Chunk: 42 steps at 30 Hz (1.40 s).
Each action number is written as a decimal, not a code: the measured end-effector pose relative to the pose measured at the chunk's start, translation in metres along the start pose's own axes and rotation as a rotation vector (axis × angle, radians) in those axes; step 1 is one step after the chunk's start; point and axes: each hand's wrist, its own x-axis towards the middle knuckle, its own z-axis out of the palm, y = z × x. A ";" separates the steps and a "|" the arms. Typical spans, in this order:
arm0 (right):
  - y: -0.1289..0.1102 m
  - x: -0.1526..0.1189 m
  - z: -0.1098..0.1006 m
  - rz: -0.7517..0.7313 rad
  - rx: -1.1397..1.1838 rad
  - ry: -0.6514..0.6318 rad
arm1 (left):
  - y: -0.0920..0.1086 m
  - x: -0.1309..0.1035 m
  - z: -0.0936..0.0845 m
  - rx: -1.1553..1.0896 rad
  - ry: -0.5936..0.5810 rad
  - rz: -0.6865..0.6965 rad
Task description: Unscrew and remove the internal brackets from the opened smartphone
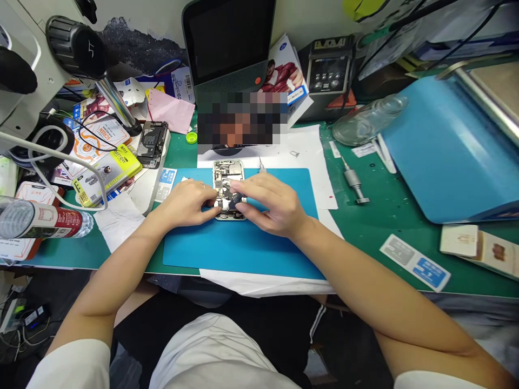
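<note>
An opened smartphone [229,172] with bare inner parts lies face up on a blue mat [194,246]. At its left edge rests my left hand [190,202], fingers curled and the thumb on the frame's lower left side. Over the phone's lower right is my right hand [275,202], with thumb and fingertips pinched on a small black part [235,202]. Whether that part is still attached to the phone cannot be seen. A screwdriver [263,165] lies just above my right hand, partly hidden by it.
Another screwdriver [353,181], tweezers [384,153] and a glass jar [368,120] lie right of the mat. A second opened phone [152,143] sits among boxes at left, near a water bottle [44,218]. A screen device [229,40] stands behind; a blue sheet [441,151] is at right.
</note>
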 end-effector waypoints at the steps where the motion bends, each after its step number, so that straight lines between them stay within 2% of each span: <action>1: 0.000 0.000 0.000 0.000 0.006 -0.003 | 0.000 0.000 0.000 -0.001 -0.004 -0.003; 32: -0.002 0.005 -0.002 0.006 -0.066 0.030 | -0.001 0.001 -0.001 -0.013 -0.024 0.001; 42: -0.003 0.006 -0.001 0.038 0.049 -0.041 | 0.000 0.000 -0.002 0.009 -0.033 0.002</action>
